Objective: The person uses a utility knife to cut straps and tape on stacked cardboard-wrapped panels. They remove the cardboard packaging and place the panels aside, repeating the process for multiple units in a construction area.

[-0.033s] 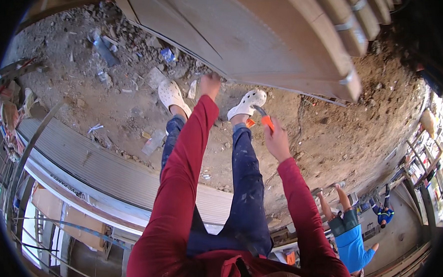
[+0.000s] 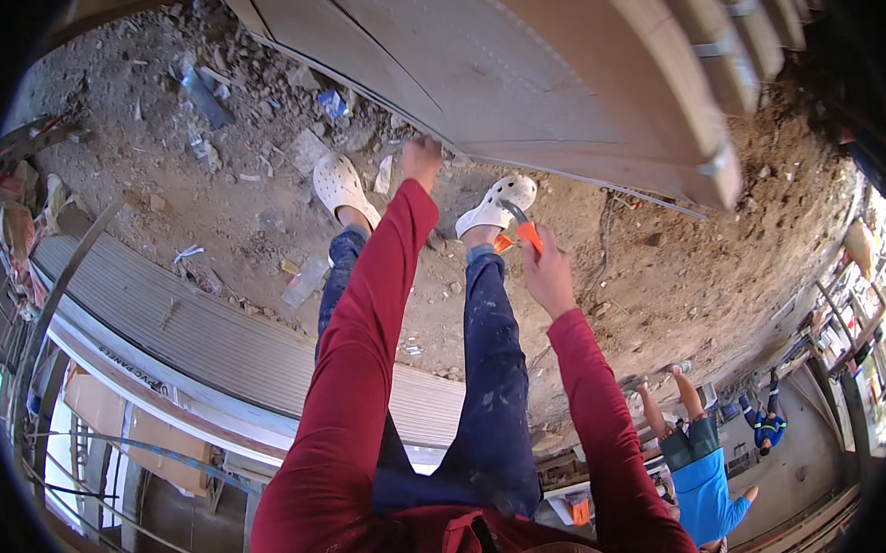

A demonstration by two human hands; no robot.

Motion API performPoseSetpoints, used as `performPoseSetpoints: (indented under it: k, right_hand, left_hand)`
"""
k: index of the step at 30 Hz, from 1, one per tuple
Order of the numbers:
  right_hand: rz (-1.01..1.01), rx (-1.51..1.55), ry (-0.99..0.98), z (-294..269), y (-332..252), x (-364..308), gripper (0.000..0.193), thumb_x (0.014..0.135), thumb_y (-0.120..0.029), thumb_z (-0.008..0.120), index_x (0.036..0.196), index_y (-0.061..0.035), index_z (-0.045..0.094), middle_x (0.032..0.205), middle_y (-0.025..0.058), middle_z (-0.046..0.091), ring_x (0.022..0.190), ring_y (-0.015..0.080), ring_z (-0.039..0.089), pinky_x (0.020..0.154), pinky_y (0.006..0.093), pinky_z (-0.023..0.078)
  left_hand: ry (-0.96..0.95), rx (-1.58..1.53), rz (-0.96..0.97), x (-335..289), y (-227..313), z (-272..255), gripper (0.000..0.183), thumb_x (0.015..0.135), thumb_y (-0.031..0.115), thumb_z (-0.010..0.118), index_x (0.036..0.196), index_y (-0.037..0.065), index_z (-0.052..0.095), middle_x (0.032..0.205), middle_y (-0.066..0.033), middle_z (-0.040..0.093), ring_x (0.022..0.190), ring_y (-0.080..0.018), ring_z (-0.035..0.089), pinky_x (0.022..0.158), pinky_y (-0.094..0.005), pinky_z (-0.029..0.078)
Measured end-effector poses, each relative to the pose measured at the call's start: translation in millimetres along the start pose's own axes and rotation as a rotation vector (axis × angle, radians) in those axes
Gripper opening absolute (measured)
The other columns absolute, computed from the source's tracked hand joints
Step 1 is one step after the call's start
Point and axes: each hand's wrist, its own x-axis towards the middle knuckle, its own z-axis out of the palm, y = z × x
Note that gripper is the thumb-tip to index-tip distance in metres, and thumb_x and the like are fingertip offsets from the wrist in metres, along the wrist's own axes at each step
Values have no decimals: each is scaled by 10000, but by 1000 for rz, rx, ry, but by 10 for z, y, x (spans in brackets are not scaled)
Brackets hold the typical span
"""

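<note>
My right hand [image 2: 547,276] is closed round the orange grip of a tool [image 2: 529,234], whose dark curved metal end lies over my right shoe. I cannot make out what kind of tool it is. My left hand [image 2: 422,161] has its fingers curled in at the lower edge of a large brown cardboard-covered panel [image 2: 514,93]. Whatever those fingers hold, if anything, is hidden. The panel leans at the far side, with a pale strip along its bottom edge. White perforated clogs [image 2: 340,187] are on my feet, either side of my left hand.
Several more brown packages [image 2: 696,43] stand behind the panel at the upper right. Rubble and scraps [image 2: 208,99] litter the dirt floor. Long ribbed panels [image 2: 204,309] lie at the left. A person in a blue shirt [image 2: 703,488] and another person [image 2: 769,428] are at the lower right.
My right hand and the orange-gripped tool have shifted slightly up and left. The right end of the cardboard-covered panel appears slightly further right. My left hand is nearly in the same place.
</note>
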Motion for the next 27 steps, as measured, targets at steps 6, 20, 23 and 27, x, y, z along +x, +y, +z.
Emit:
performPoseSetpoints:
  k: [6, 20, 23, 27]
  right_hand:
    - [3, -68, 51, 663, 173, 619, 274, 938, -179, 530, 1187, -78, 474, 828, 239, 661, 714, 432, 644, 600, 517, 503]
    - [33, -292, -65, 1264, 184, 1310, 415, 955, -232, 475, 1326, -73, 379, 835, 272, 659, 719, 474, 638, 644, 568, 516]
    - [62, -326, -117, 1286, 89, 1371, 424, 952, -243, 486, 1329, -77, 383, 776, 277, 647, 704, 490, 628, 647, 586, 504]
    - [46, -406, -155, 1305, 124, 1497, 397, 945, -240, 489, 1298, -74, 412, 742, 285, 635, 731, 488, 634, 666, 571, 519]
  left_hand:
    - [235, -193, -246, 488, -397, 546, 330, 842, 248, 540, 893, -64, 635, 905, -317, 643, 929, -482, 615, 805, -485, 481]
    - [-23, -721, -344, 237, 77, 45, 335, 934, 357, 462, 760, 93, 570, 681, -39, 628, 562, -112, 474, 532, -273, 340]
    - [6, -660, -215, 269, -3, 41, 391, 961, 368, 459, 702, 91, 555, 647, -54, 625, 543, -115, 456, 528, -276, 339]
    - [9, -660, -162, 220, 84, 69, 474, 1004, 345, 417, 668, 48, 569, 646, -64, 602, 583, -129, 460, 576, -302, 357]
